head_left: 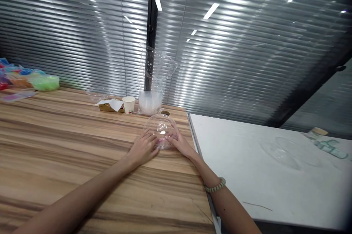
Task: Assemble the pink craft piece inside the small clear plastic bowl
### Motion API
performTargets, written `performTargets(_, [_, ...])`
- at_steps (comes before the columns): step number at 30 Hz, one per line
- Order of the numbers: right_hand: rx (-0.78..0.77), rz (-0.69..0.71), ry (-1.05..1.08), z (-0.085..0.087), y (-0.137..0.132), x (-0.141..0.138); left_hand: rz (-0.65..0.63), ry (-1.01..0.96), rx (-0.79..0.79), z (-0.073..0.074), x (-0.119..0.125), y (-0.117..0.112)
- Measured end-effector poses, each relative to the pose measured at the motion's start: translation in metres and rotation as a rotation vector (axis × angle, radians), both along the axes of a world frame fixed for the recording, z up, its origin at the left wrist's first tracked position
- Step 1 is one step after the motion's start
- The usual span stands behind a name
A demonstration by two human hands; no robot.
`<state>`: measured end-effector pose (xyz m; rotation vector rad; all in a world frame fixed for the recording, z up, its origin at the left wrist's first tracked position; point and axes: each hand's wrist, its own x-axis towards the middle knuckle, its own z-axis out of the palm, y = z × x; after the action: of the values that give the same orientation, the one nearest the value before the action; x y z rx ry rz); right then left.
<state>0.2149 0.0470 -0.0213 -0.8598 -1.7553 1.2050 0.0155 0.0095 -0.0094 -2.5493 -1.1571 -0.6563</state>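
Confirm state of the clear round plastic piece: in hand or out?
In hand: the left hand and right hand hold the clear round plastic piece at opposite sides. Cannot tell whether it's lifted.

The worktop has brown-striped wood grain. Just left of the white cup is a gold-brown box, far left a lime-green bag; front-right of the cup, a colourless, transparent bowl.
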Motion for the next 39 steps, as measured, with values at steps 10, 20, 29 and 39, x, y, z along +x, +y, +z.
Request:
performTargets(10, [0.007,-0.022,-0.026,-0.0028,0.0008,0.0013,-0.029,-0.038,0.012,-0.0020,-0.0013,0.0008])
performTargets(20, [0.029,-0.024,-0.036,-0.0069,0.0041,0.0018,-0.026,-0.004,0.001,-0.0017,-0.0005,0.0008])
performTargets(29, [0.016,-0.021,-0.023,-0.0043,0.0022,0.0005,0.045,0.002,0.020,-0.0019,0.0005,-0.0001])
performTargets(39, [0.029,-0.019,-0.032,0.0005,-0.0016,0.0009,-0.147,-0.005,-0.010,-0.0089,-0.0022,0.0057])
